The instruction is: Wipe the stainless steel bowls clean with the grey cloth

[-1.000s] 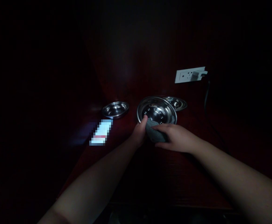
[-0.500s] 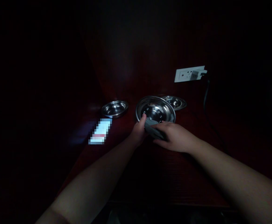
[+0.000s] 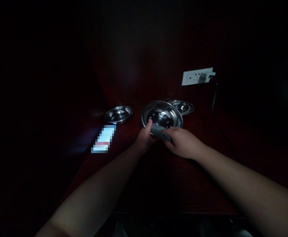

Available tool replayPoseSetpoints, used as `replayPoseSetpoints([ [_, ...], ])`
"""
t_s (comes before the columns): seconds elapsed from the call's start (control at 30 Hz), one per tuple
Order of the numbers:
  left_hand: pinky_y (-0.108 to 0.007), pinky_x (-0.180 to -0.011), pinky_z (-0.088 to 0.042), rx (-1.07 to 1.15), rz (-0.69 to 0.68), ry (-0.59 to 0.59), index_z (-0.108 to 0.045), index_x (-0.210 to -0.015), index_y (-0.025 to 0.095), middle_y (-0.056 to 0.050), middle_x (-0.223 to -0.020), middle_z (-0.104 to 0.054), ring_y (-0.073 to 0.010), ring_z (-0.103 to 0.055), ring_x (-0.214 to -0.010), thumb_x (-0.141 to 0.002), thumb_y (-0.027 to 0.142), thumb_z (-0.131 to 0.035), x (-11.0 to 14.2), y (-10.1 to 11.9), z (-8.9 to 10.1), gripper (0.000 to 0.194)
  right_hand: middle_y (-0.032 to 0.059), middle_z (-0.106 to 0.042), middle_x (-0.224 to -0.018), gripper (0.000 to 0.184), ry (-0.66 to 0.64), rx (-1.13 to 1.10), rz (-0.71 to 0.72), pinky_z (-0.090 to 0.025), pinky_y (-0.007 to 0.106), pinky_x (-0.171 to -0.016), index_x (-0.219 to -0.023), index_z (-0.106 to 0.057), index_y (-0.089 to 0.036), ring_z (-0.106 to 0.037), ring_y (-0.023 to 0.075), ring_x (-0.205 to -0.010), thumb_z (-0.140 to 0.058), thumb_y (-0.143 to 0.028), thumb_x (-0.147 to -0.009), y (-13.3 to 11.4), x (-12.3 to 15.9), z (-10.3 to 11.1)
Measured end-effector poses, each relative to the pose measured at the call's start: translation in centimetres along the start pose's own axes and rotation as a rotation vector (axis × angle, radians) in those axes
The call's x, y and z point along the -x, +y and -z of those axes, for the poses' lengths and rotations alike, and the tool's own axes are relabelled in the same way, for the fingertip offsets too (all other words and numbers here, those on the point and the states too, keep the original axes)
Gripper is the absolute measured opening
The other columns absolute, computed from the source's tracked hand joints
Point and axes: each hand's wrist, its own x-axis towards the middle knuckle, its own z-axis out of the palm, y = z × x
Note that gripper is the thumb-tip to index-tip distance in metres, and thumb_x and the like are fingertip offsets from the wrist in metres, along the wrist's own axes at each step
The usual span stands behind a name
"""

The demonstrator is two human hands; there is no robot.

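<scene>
The left hand (image 3: 144, 140) grips the tilted bowl (image 3: 158, 108) above the worktop (image 3: 183, 187); keeping that hold firm should steady it against the cloth (image 3: 157, 131) gripped at its near rim by the right hand (image 3: 186, 143).

Shiny round metal bowl (image 3: 161, 110), tilted toward the camera, grey cloth (image 3: 159, 131) over its near rim

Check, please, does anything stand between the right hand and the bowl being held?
Yes, the cloth: the right hand holds it at the near rim of the bowl. Nothing else visible stands between them; whether a fingertip also touches the bowl, I cannot tell.
</scene>
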Motion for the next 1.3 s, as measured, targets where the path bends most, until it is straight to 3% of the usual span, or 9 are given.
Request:
replayPoseSetpoints([
  [0.23,-0.043,-0.086,-0.053,0.002,-0.011,-0.006,-0.056,-0.123,0.016,-0.016,-0.118,-0.066,-0.0271,-0.064,-0.105,-0.088,0.048,-0.053,-0.2,0.0,0.2,0.048,0.0079,-0.071,-0.094,0.023,-0.014,-0.058,0.028,-0.047,0.035,-0.084,-0.099,-0.065,-0.019,-0.065,0.0214,-0.09,-0.047,-0.017,-0.084,0.5,0.0,0.2],
  [0.53,-0.042,-0.086,-0.054,-0.01,-0.023,-0.005,-0.059,-0.117,0.016,-0.014,-0.11,-0.069,-0.0256,-0.066,-0.1,-0.087,0.047,-0.055,-0.2,-0.4,0.3,0.043,0.0073,-0.071,-0.095,0.026,-0.054,-0.066,0.011,-0.048,0.032,-0.079,-0.102,-0.065,-0.02,-0.066,0.0206,-0.088,-0.048,-0.017,-0.082,0.5,0.1,0.3],
  [0.93,-0.046,-0.086,-0.053,-0.097,-0.043,-0.089,-0.057,-0.117,0.016,-0.017,-0.118,-0.065,-0.0296,-0.063,-0.107,-0.084,0.046,-0.059,-0.1,-0.7,0.8,0.045,0.0128,-0.071,-0.086,0.029,-0.092,0.225,-0.203,-0.048,0.034,-0.065,-0.103,-0.067,-0.017,-0.066,0.025,-0.076,-0.049,-0.026,-0.082,1.6,-0.1,0.3],
  [1.13,-0.046,-0.087,-0.052,-0.12,-0.081,-0.15,-0.057,-0.117,0.017,-0.015,-0.114,-0.067,-0.0282,-0.064,-0.104,-0.081,0.046,-0.063,0.1,-0.8,0.9,0.047,0.0148,-0.071,-0.091,0.031,-0.075,0.25,-0.239,-0.049,0.035,-0.068,-0.105,-0.067,-0.016,-0.067,0.0263,-0.08,-0.047,-0.026,-0.084,2.2,-0.2,0.0],
  [1.3,-0.044,-0.087,-0.052,-0.066,-0.035,-0.066,-0.059,-0.117,0.016,-0.014,-0.108,-0.069,-0.0271,-0.066,-0.1,-0.083,0.048,-0.06,0.1,-0.3,0.4,0.046,0.0151,-0.072,-0.095,0.034,-0.113,0.23,-0.233,-0.05,0.038,-0.071,-0.107,-0.067,-0.016,-0.068,0.0289,-0.083,-0.047,-0.034,-0.086,2.3,-0.2,0.1],
])
